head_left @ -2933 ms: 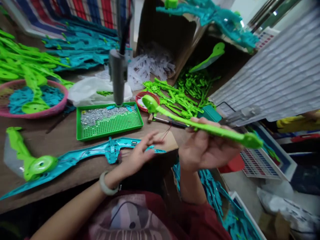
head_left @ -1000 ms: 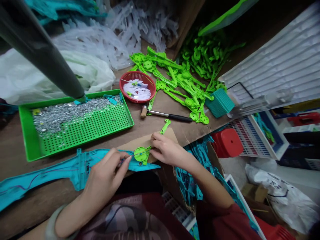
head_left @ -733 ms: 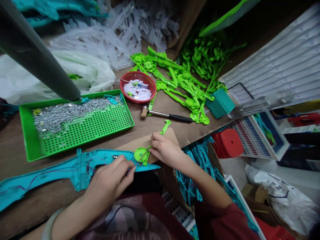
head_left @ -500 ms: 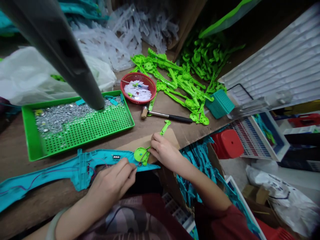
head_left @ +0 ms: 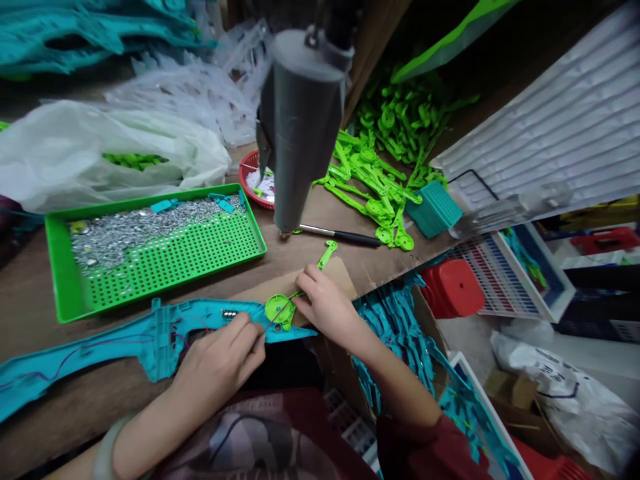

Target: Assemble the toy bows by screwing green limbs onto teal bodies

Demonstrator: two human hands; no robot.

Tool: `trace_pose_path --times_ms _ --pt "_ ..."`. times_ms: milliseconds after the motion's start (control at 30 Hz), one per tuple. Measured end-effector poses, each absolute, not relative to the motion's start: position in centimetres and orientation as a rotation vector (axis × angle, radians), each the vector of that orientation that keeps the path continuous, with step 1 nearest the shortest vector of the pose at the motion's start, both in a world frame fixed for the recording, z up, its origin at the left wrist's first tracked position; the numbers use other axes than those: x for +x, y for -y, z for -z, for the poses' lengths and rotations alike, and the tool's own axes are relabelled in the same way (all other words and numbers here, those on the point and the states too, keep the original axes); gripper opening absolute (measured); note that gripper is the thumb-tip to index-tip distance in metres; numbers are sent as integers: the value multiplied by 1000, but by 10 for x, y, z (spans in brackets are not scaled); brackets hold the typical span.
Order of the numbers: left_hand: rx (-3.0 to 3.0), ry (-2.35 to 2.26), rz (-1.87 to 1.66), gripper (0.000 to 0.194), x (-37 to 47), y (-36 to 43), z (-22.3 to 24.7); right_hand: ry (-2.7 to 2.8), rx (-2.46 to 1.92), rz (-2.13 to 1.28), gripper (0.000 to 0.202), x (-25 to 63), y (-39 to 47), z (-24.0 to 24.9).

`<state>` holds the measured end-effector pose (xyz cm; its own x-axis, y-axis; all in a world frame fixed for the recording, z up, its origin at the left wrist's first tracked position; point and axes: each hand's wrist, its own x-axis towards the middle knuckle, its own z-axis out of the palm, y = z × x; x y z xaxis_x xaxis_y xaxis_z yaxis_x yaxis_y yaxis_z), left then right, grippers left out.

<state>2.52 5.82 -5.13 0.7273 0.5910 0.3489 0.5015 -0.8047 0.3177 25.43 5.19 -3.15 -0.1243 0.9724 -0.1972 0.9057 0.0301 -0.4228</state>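
Observation:
A long teal plastic part [head_left: 115,343] lies along the near edge of the bench, with thin wires along it. Over its right end is a green part with a round disc [head_left: 278,308]; its narrow arm [head_left: 328,254] runs up to the right. My right hand [head_left: 320,301] pinches the green part's arm near the disc. My left hand [head_left: 225,351] is closed just left of the disc, over the teal part. A thin dark wire stretches across the disc between both hands, its end inside the left fingers.
A grey hanging tool [head_left: 310,133] partly covers a red basket [head_left: 249,190]. Behind my hands are a green tray [head_left: 175,267] of small metal pieces, a black-handled hammer [head_left: 357,238] and piled green parts [head_left: 370,180]. Teal parts [head_left: 395,333] fill a box at right.
The grey tool has swung right, from above the green tray to in front of the red basket. My left hand has shifted slightly left, and the wire now reaches it.

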Motion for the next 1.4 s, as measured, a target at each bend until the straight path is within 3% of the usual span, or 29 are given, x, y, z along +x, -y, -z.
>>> trace_pose_path --times_ms 433,633,1033,1267,1400 --pt "2712 -1254 -462 27 28 -71 43 2169 -1895 -687 14 258 -48 31" --pt "2636 -1084 -700 20 28 -72 39 2137 -1893 -698 19 256 -49 30" --pt "2806 -1191 -452 29 32 -75 48 2286 -1971 -596 14 251 -54 28" --pt "2732 -1154 -586 28 27 -77 48 2328 -1954 -544 11 251 -52 28" --pt "2782 -1145 -386 31 27 -82 49 2346 -1970 -568 8 251 -51 28"
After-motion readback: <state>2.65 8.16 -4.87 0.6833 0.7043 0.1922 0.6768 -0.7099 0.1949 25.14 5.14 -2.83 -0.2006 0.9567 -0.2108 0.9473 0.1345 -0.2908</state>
